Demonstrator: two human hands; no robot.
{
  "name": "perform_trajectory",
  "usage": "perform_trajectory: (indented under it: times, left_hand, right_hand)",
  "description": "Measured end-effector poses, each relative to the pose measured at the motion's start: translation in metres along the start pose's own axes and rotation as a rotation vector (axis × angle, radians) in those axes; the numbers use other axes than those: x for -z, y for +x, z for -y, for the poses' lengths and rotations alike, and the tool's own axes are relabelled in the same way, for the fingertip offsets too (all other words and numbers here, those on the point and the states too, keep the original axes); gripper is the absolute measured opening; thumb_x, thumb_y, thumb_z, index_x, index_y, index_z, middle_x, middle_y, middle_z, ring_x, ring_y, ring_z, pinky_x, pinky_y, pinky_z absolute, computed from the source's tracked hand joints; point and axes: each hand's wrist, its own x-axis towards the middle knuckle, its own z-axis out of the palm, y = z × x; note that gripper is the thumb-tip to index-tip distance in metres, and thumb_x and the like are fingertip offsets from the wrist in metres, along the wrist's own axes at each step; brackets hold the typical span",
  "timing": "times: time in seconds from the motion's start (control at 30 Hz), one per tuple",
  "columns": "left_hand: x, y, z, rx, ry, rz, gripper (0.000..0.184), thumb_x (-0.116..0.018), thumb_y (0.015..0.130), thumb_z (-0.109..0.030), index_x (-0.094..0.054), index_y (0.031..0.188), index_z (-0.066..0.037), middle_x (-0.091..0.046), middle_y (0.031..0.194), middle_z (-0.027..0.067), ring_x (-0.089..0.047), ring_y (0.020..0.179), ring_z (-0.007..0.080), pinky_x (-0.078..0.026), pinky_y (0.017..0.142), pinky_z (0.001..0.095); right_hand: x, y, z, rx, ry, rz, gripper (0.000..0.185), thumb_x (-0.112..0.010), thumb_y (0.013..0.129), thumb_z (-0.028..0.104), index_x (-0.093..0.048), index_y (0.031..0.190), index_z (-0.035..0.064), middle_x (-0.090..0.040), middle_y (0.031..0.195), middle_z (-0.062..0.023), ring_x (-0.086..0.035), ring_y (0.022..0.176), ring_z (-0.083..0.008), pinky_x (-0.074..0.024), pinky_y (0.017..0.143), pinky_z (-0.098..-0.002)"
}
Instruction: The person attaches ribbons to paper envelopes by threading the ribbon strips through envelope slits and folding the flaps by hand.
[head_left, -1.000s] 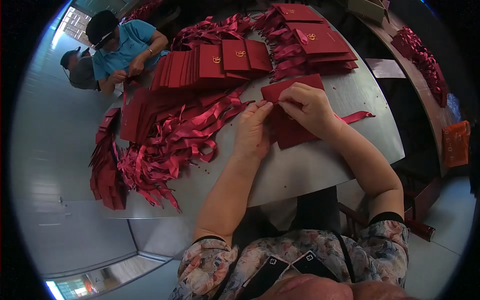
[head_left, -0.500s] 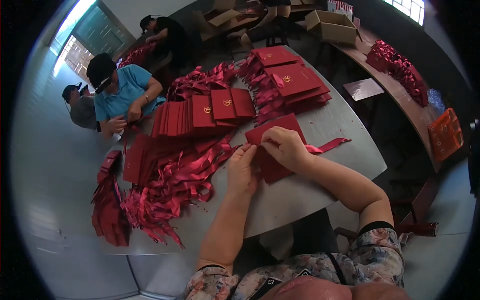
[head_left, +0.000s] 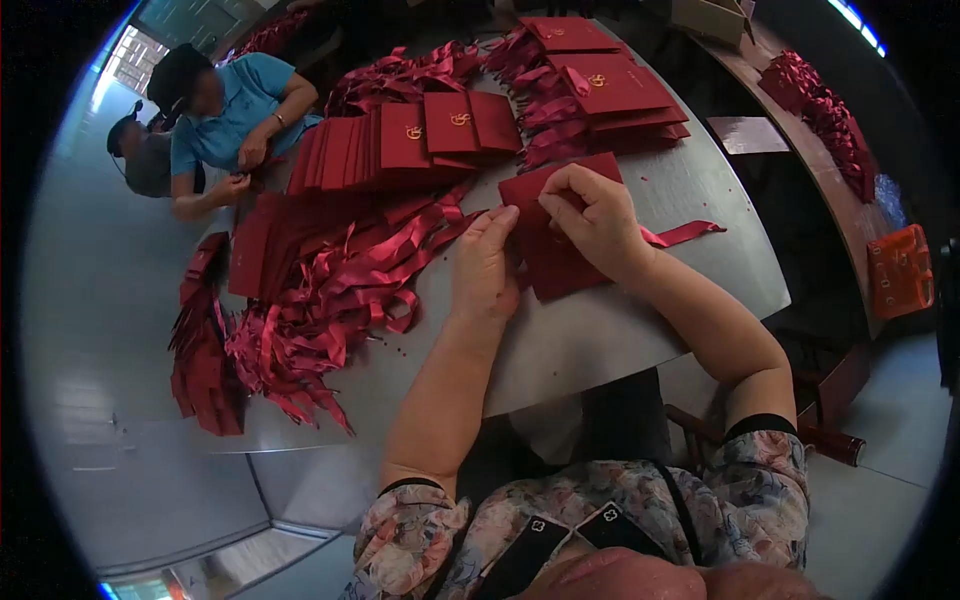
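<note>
A flat dark-red paper gift bag (head_left: pixel 560 268) lies on the metal table in front of me. At its left edge, my left hand (head_left: pixel 485 262) is closed, thumb and forefinger pinching the paper. My right hand (head_left: pixel 598 215) is over the upper part of the bag, its thumb and bent fingers pressed together. Whatever sits between those right fingertips is too small to make out. A red satin ribbon (head_left: pixel 688 233) sticks out to the right from beneath my right wrist.
Standing red bags with gold logos (head_left: pixel 400 145) fill the table's left middle. Loose ribbons (head_left: pixel 330 290) heap at near left. More stacked bags (head_left: pixel 625 95) lie at the back. A co-worker in a blue shirt (head_left: pixel 240 110) handles something small across the table. An orange bag (head_left: pixel 900 270) is far right.
My view has tilted down, so the table appears higher in the picture. My right fingertips have drawn slightly apart from my left ones. The bag stays between my hands.
</note>
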Motion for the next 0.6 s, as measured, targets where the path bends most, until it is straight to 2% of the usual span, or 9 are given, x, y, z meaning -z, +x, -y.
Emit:
perform_trajectory:
  times: [0.03, 0.1, 0.17, 0.33, 0.43, 0.57, 0.6]
  left_hand:
    - [-0.001, -0.003, -0.002, -0.001, -0.001, -0.009, 0.012, -0.058, 0.093, -0.014, -0.063, 0.101, -0.006, -0.067, 0.100, 0.0070, -0.063, 0.094, 0.0179, -0.050, 0.085, 0.0344]
    - [-0.007, -0.007, -0.008, 0.023, -0.022, -0.042, 0.008, -0.064, 0.091, -0.016, -0.062, 0.098, -0.012, -0.066, 0.094, 0.0009, -0.062, 0.084, 0.0145, -0.051, 0.074, 0.0322]
    - [0.000, -0.003, -0.004, 0.017, -0.011, -0.046, 0.008, -0.064, 0.090, -0.016, -0.062, 0.098, -0.012, -0.065, 0.094, 0.0003, -0.062, 0.083, 0.0139, -0.051, 0.073, 0.0332]
    - [-0.001, -0.005, -0.004, 0.023, 0.112, -0.074, 0.009, -0.065, 0.090, -0.017, -0.062, 0.097, -0.013, -0.064, 0.090, -0.0013, -0.061, 0.079, 0.0125, -0.052, 0.069, 0.0356]
    - [-0.001, -0.004, 0.001, 0.029, 0.128, -0.109, 0.011, -0.066, 0.090, -0.017, -0.062, 0.098, -0.012, -0.065, 0.087, -0.0012, -0.061, 0.076, 0.0114, -0.051, 0.068, 0.0323]
    - [0.004, -0.003, 0.008, -0.100, 0.208, -0.119, 0.011, -0.067, 0.089, -0.014, -0.064, 0.098, -0.010, -0.065, 0.085, -0.0007, -0.061, 0.074, 0.0098, -0.050, 0.064, 0.0260]
    - [0.008, 0.000, 0.011, -0.148, 0.245, -0.115, 0.010, -0.068, 0.089, -0.013, -0.065, 0.098, -0.009, -0.065, 0.086, -0.0006, -0.061, 0.074, 0.0093, -0.049, 0.062, 0.0246]
  right_hand:
    - [0.002, 0.000, 0.000, 0.058, -0.019, 0.007, 0.009, -0.066, 0.082, 0.001, -0.059, 0.088, 0.0003, -0.061, 0.077, -0.0135, -0.063, 0.071, -0.0237, -0.0493, 0.063, -0.0313]
    - [0.004, 0.001, 0.000, 0.118, -0.040, 0.015, 0.008, -0.065, 0.082, 0.001, -0.058, 0.088, 0.0005, -0.061, 0.078, -0.0143, -0.063, 0.071, -0.0271, -0.0494, 0.064, -0.0324]
    - [0.005, 0.002, 0.000, 0.245, -0.199, 0.055, 0.008, -0.063, 0.083, 0.002, -0.057, 0.089, 0.0010, -0.060, 0.082, -0.0156, -0.061, 0.075, -0.0344, -0.0495, 0.065, -0.0365]
    - [0.002, 0.001, -0.003, 0.294, -0.287, 0.078, 0.008, -0.062, 0.084, 0.004, -0.055, 0.089, 0.0023, -0.058, 0.084, -0.0149, -0.060, 0.078, -0.0368, -0.0496, 0.065, -0.0413]
    - [0.002, 0.001, -0.002, 0.335, -0.341, 0.082, 0.008, -0.061, 0.084, 0.004, -0.055, 0.089, 0.0027, -0.056, 0.084, -0.0139, -0.059, 0.077, -0.0366, -0.0494, 0.065, -0.0421]
    - [0.004, 0.002, 0.002, 0.461, -0.377, 0.142, 0.008, -0.060, 0.083, 0.002, -0.055, 0.090, 0.0027, -0.054, 0.082, -0.0132, -0.058, 0.075, -0.0364, -0.0489, 0.063, -0.0420]
    - [0.004, 0.001, 0.001, 0.386, -0.354, 0.158, 0.007, -0.059, 0.084, 0.003, -0.055, 0.089, 0.0020, -0.056, 0.084, -0.0144, -0.059, 0.077, -0.0368, -0.0494, 0.065, -0.0421]
